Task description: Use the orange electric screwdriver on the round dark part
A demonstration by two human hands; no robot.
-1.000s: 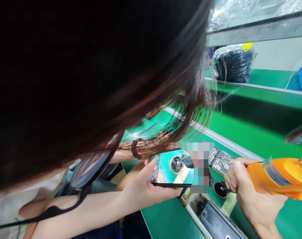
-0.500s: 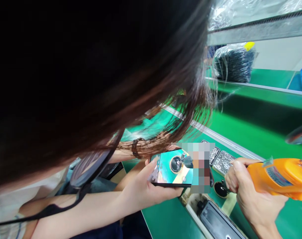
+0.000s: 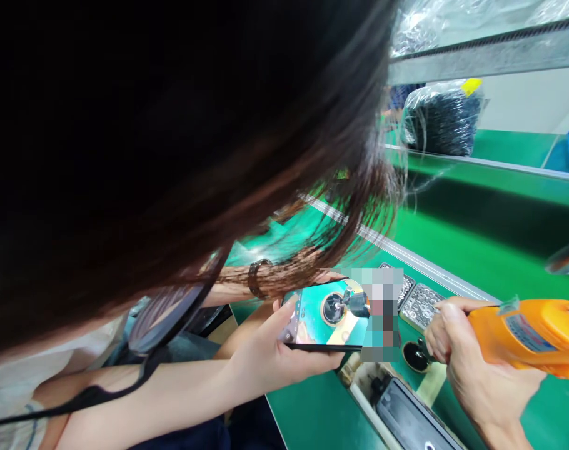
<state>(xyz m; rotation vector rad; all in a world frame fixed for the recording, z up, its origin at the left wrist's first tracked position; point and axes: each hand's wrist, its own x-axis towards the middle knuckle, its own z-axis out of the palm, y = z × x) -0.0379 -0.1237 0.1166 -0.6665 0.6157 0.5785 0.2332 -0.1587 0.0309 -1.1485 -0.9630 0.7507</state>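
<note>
Hair: another person's dark hair fills the whole left and middle, hiding most of the bench and anything of the wearer's left hand.
Co-worker's hand: a hand reaching from the near left holds a black smartphone flat, screen up, just left of the work spot; a second wrist with a dark beaded bracelet lies behind it.
Screen: it shows a round black part on green; its right end is blurred out.
Bench: green mat-covered worktable with a silver rail running from the middle far side toward the right.
Trays: two small grey metal trays of tiny parts lie just behind the work spot.
Round part: a black ring-shaped part sits on the mat, close beside the phone's right end and just left of the right hand.
Black block: a dark rectangular casing lies at the near edge, below the ring.
Right hand: clenched round the front of an orange plastic electric screwdriver.
Axis: the tool's long body runs nearly level, rear to the right, nose left and down toward the ring.
Room: open green mat lies far right; the phone crowds the left.
Far shelf: a clear bag of black parts stands on it.
</note>
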